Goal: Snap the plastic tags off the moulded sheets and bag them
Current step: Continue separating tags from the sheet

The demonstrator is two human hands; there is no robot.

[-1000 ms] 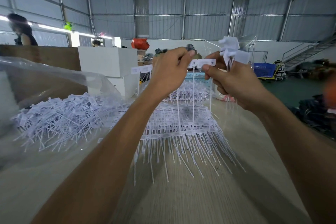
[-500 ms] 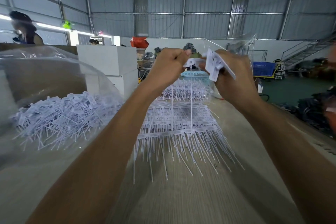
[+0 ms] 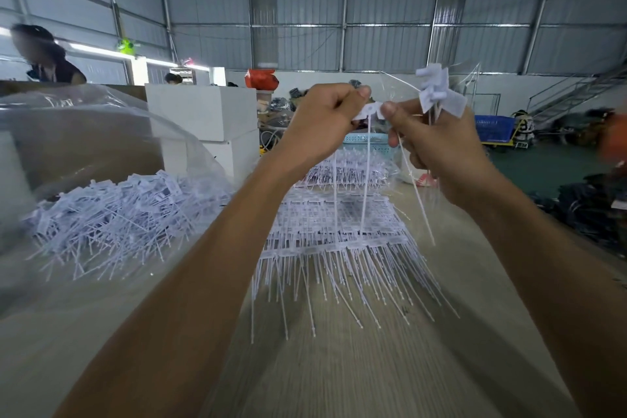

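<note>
On the far left a clear plastic bag (image 3: 101,132) lies open on the wooden table (image 3: 356,377), with a heap of loose tags (image 3: 115,214) already inside.

At centre, the person's left hand (image 3: 319,127) is raised, fingers curled, thumb and forefinger pinching the head end of a moulded strip (image 3: 368,112) whose thin tails hang down.

The right hand (image 3: 437,149) pinches the strip's other end between thumb and forefinger; its remaining fingers clasp a bundle of detached tags (image 3: 437,92).

Judgement: a short twist made close to the joint should part one tag cleanly; pulling further along risks bending the tail.

Beneath the hands, stacked moulded sheets (image 3: 339,231) await work.

Behind: white blocks (image 3: 203,119), a blue crate (image 3: 493,127), a metal stair (image 3: 573,92) and corrugated walls.
</note>
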